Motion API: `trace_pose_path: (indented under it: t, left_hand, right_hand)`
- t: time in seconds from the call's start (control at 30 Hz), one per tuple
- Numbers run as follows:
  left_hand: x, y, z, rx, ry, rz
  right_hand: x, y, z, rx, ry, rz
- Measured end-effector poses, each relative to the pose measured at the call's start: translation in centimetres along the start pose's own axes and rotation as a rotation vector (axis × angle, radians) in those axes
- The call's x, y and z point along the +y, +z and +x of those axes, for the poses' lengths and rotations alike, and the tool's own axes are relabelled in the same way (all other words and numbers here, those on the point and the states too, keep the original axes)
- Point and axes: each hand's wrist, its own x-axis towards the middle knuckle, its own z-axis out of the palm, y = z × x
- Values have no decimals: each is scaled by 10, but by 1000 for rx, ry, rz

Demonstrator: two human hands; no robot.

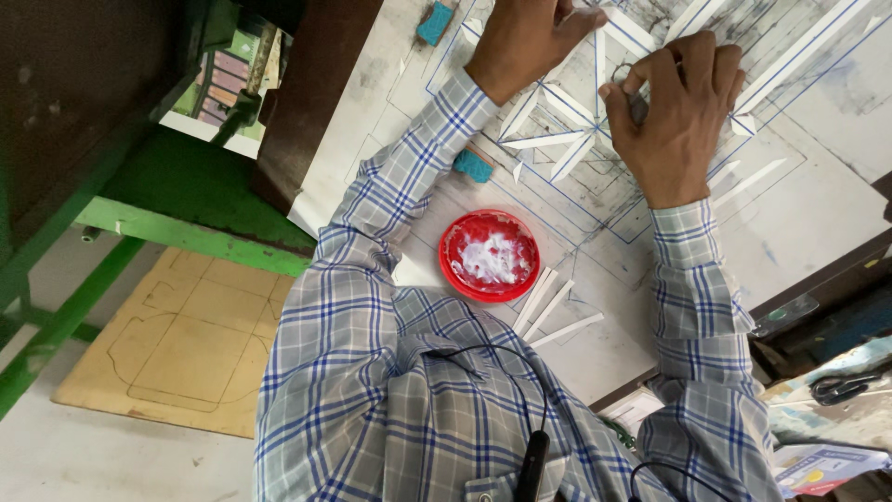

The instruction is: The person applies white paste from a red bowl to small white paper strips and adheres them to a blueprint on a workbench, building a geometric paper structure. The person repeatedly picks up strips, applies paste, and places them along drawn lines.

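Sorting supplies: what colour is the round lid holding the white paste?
Red, the round lid with white paste inside; clearest in the head view.

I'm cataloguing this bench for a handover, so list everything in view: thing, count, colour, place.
white strips in the star pattern: several, white, on the drawn sheet between the hands
loose white strips: about four, white, beside the lid
red lid with white paste: one, red, near the person's chest
teal blocks: two, teal, on the sheet's left side
drawn sheet: one, white with blue lines, covering the table
scissors: one, dark, lower right
plywood board: one, tan, on the floor
green frame: one, green, left
left hand: pressing the pattern
right hand: pinching a small grey piece, unclear what
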Motion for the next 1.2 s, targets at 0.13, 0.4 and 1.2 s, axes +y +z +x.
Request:
trace_pose_path:
  t: [0.13,0.4,1.2]
  left_hand:
    - [-1,2,0,-53,-24,24]
    - [-1,1,0,-14,25,21]
    - [-7,2,1,-63,24,62]
  right_hand:
    - [4,4,-3,20,-10,26]
    - [9,8,-5,3,-18,-41]
    - [10,-2,-2,-22,-19,141]
